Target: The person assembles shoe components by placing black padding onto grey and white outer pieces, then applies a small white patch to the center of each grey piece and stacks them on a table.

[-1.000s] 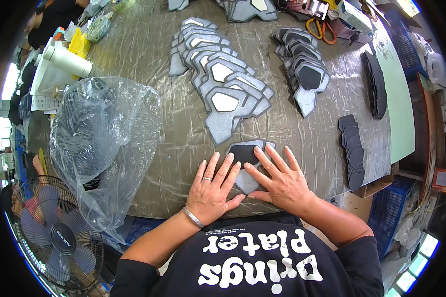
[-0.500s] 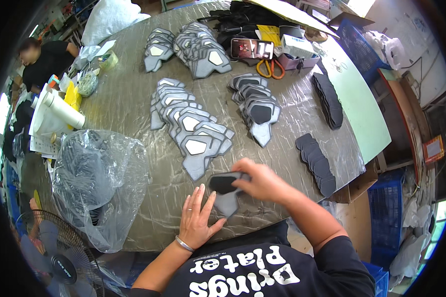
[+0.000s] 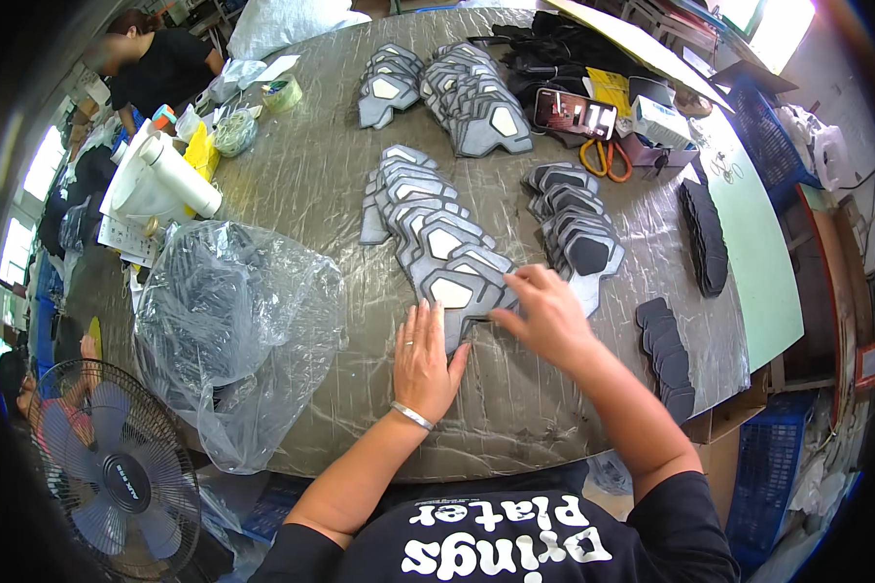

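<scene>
Our shiny table point(image 3: 360, 408) stretches ahead, with a fan point(image 3: 117, 476) at its left. Our left hand point(image 3: 425, 369) lies flat, fingers extended and released, against the near end of the white-centred pile point(image 3: 445, 243) of grey pieces. Our right hand point(image 3: 549, 313) bends at that pile's right edge; through the blur, we cannot tell whether it grasps one. Just beyond it sits the black-centred pile point(image 3: 588, 257).

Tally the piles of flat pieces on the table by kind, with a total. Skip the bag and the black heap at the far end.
White-patched grey piles: 3
Black-patched grey pile: 1
Plain black piles: 2
Total: 6
</scene>
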Tool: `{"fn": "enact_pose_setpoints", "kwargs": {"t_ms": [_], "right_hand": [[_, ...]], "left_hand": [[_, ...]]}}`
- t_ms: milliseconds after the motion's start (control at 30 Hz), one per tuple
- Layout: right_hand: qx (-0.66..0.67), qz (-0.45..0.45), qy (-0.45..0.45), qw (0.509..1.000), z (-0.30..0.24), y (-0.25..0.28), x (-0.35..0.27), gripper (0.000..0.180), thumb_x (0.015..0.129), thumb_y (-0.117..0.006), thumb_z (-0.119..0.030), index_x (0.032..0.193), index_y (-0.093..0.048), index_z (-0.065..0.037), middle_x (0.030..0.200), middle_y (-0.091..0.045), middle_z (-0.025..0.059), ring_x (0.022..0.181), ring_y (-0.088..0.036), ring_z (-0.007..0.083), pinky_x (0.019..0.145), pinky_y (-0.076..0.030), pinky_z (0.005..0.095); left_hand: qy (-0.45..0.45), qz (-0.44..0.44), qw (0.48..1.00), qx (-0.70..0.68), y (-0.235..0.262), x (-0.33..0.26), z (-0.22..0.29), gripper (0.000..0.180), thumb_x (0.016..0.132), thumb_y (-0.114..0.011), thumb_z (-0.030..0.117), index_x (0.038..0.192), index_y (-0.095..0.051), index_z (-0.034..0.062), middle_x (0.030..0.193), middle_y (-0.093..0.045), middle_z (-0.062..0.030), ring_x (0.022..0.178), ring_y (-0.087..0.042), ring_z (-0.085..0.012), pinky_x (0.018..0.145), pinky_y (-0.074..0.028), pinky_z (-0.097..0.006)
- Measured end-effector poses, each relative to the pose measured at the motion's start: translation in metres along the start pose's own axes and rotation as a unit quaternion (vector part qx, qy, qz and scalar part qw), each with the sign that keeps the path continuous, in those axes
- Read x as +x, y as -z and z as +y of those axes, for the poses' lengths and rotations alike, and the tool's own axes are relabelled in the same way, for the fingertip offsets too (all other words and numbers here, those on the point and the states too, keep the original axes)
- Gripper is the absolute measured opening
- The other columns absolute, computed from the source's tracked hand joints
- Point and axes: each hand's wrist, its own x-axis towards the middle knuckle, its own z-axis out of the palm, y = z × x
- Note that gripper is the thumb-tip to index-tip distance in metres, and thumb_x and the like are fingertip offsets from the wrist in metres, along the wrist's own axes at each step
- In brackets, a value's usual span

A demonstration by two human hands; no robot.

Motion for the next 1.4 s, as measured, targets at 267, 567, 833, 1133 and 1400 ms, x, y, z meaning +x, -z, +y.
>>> {"fn": "enact_pose_setpoints", "kwargs": {"t_ms": [267,567,833,1133,1400], "right_hand": [[0.092,-0.024,-0.115,0.989,-0.002,-0.010,-0.014,0.037,0.083,-0.073,-0.021,0.112,-0.064,0.001,0.108,-0.060,0.0162,0.102,-0.060,0.0356,0.085,-0.049,0.0420],[0.051,-0.009,-0.075,0.996,-0.004,-0.018,0.000,0.036,0.080,-0.070,-0.011,0.114,-0.066,-0.005,0.125,-0.057,0.0105,0.115,-0.054,0.0307,0.096,-0.042,0.0433],[0.068,-0.049,0.005,0.996,-0.002,-0.008,-0.018,0.035,0.084,-0.060,-0.002,0.117,-0.066,-0.012,0.128,-0.056,0.0116,0.122,-0.052,0.0325,0.104,-0.038,0.0465],[0.101,0.095,-0.053,0.989,-0.001,0.027,-0.085,0.026,0.087,-0.063,-0.004,0.113,-0.066,-0.003,0.119,-0.064,0.0157,0.110,-0.060,0.0352,0.096,-0.047,0.0417],[0.004,0.268,-0.355,0.896,0.049,0.115,-0.222,0.014,0.087,-0.069,-0.009,0.096,-0.072,0.001,0.093,-0.069,0.0138,0.082,-0.069,0.0266,0.075,-0.053,0.0326]], "left_hand": [[-0.044,-0.034,0.998,-0.023,0.015,-0.026,0.015,0.076,0.084,-0.074,0.027,0.144,-0.039,-0.0022,0.145,-0.042,-0.0287,0.134,-0.041,-0.0426,0.110,-0.033,-0.049],[-0.036,-0.056,0.998,-0.017,0.014,-0.035,0.022,0.075,0.085,-0.072,0.034,0.144,-0.041,-0.0011,0.148,-0.038,-0.0282,0.139,-0.034,-0.0446,0.112,-0.029,-0.050],[-0.061,-0.055,0.997,-0.017,0.032,-0.066,0.040,0.069,0.083,-0.073,0.034,0.138,-0.048,-0.0005,0.140,-0.046,-0.0254,0.131,-0.041,-0.0418,0.108,-0.033,-0.049],[-0.093,-0.049,0.994,-0.006,0.025,-0.063,0.031,0.068,0.081,-0.074,0.037,0.134,-0.052,0.0009,0.142,-0.048,-0.0198,0.130,-0.043,-0.0366,0.107,-0.033,-0.047],[-0.189,-0.082,0.973,-0.100,0.034,-0.045,0.064,0.054,0.081,-0.072,0.018,0.129,-0.057,-0.0013,0.135,-0.055,-0.0183,0.126,-0.049,-0.0368,0.107,-0.036,-0.045]]}}
